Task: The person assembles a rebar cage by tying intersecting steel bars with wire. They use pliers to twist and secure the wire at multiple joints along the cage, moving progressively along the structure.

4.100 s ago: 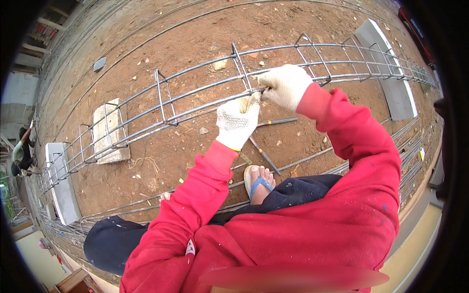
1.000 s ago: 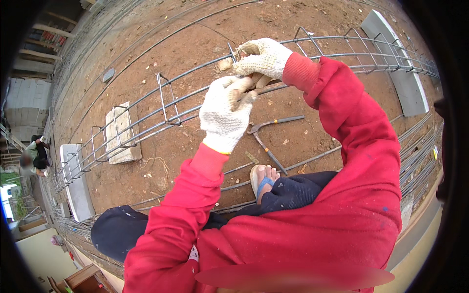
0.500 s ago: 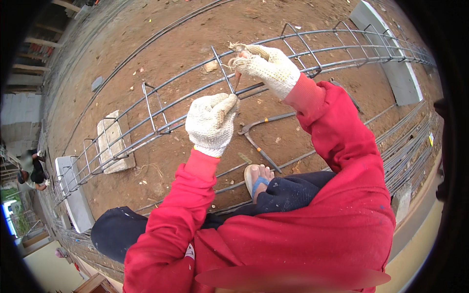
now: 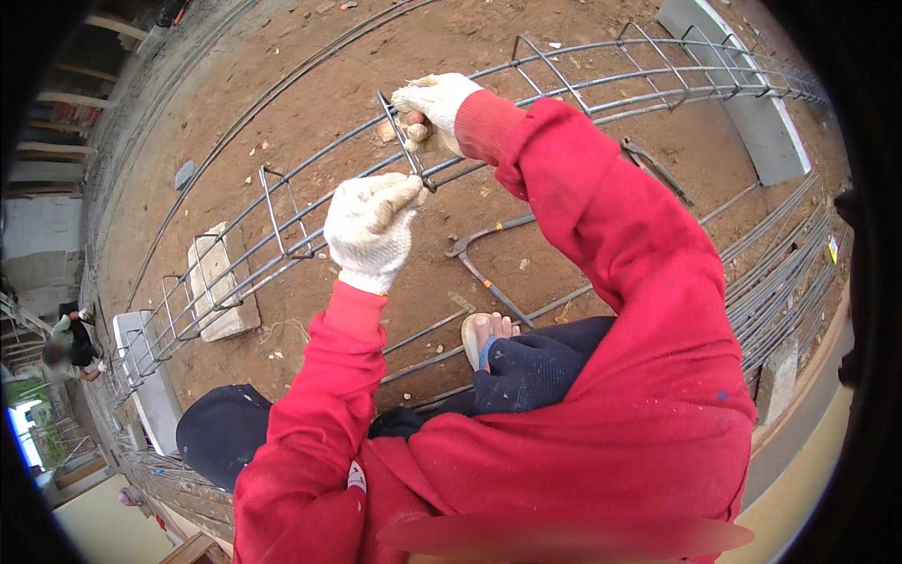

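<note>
Both gloved hands at one steel hoop on the rebar cage
Right hand (image 4: 434,105) grips the hoop (image 4: 402,141) top; left hand (image 4: 371,226), closed, sits just below, pinching the long bar (image 4: 526,155) crossing

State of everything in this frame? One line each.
left hand: gloved, closed on the cage's bars
right hand: gloved, gripping a stirrup at the cage
rebar cage: lying lengthwise, propped on blocks
stirrup: upright on the bars, between both hands
concrete block: flat on the dirt under the cage
pincers: lying on the dirt, unheld
sandal: on the foot, flat on ground
</note>
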`<act>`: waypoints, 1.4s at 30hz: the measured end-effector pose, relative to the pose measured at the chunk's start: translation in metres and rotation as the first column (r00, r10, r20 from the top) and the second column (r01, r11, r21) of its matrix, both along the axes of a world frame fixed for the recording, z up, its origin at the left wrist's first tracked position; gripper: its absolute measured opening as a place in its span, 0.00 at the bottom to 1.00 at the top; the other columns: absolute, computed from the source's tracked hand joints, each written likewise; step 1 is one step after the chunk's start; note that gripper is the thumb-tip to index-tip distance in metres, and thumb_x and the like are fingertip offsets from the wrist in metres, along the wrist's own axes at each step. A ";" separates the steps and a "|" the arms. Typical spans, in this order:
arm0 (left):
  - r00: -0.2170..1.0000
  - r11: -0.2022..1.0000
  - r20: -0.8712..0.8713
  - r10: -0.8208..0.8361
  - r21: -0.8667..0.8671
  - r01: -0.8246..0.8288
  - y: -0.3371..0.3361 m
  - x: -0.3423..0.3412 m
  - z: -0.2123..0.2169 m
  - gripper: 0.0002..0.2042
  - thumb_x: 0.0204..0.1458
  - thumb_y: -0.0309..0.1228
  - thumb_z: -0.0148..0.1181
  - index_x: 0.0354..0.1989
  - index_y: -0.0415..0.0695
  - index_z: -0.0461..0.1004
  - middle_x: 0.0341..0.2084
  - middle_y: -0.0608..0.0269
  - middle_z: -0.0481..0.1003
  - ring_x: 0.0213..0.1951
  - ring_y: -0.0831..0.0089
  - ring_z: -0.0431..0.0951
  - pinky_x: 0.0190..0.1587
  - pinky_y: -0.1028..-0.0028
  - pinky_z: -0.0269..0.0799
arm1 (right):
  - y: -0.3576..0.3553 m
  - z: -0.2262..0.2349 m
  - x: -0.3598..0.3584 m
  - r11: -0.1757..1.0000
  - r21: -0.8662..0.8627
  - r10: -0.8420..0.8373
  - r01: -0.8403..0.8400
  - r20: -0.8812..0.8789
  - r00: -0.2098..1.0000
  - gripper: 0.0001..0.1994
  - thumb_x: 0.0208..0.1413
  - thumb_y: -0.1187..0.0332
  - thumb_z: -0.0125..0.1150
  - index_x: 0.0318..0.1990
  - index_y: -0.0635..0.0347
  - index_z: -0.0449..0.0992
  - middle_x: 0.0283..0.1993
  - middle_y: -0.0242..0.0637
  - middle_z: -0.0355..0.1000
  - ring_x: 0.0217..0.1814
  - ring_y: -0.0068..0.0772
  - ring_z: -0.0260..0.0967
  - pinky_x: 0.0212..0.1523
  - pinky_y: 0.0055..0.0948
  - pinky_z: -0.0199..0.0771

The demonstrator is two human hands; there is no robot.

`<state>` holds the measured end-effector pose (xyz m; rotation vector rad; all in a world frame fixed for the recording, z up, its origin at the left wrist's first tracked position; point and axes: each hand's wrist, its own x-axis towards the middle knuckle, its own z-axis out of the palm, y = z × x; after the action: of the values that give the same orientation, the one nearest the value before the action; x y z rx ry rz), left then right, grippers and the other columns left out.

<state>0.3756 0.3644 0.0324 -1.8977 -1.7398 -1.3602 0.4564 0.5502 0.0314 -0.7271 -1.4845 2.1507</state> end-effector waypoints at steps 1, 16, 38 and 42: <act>0.993 0.999 0.114 -0.039 -0.032 0.043 0.002 -0.003 0.003 0.13 0.35 0.19 0.72 0.32 0.49 0.82 0.28 0.64 0.81 0.32 0.69 0.81 0.36 0.71 0.76 | 0.001 -0.002 0.000 1.000 -0.023 0.009 -0.009 -0.019 1.000 0.04 0.63 0.71 0.56 0.39 0.62 0.72 0.23 0.33 0.65 0.22 0.26 0.60 0.24 0.32 0.66; 0.815 0.365 0.386 -0.431 -0.752 0.549 0.092 -0.079 0.073 0.07 0.39 0.20 0.63 0.29 0.40 0.82 0.24 0.61 0.80 0.28 0.74 0.78 0.35 0.72 0.75 | -0.092 0.040 0.069 -0.006 0.996 -0.010 -0.090 0.090 0.996 0.08 0.60 0.61 0.54 0.42 0.50 0.75 0.26 0.41 0.75 0.27 0.49 0.75 0.26 0.44 0.74; 0.380 0.824 0.904 0.197 -0.362 0.435 -0.086 -0.140 0.087 0.14 0.59 0.36 0.59 0.43 0.35 0.79 0.24 0.64 0.79 0.19 0.84 0.73 0.16 0.87 0.57 | -0.076 -0.128 0.174 0.008 0.804 -0.330 -0.595 0.563 0.757 0.20 0.45 0.63 0.68 0.46 0.55 0.73 0.42 0.39 0.73 0.50 0.43 0.69 0.54 0.42 0.66; 0.098 0.792 0.973 0.211 -0.229 0.567 -0.127 -0.106 0.015 0.14 0.57 0.35 0.60 0.42 0.34 0.78 0.25 0.61 0.80 0.19 0.81 0.76 0.17 0.88 0.64 | -0.065 -0.159 0.173 0.018 0.618 -0.266 -0.786 0.761 0.592 0.22 0.47 0.61 0.67 0.51 0.54 0.73 0.45 0.39 0.72 0.51 0.41 0.69 0.55 0.42 0.63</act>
<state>0.2697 0.2371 0.0470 -1.2943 -2.7947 -3.0604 0.6298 0.4855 -0.1274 -0.6722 -3.2293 0.1559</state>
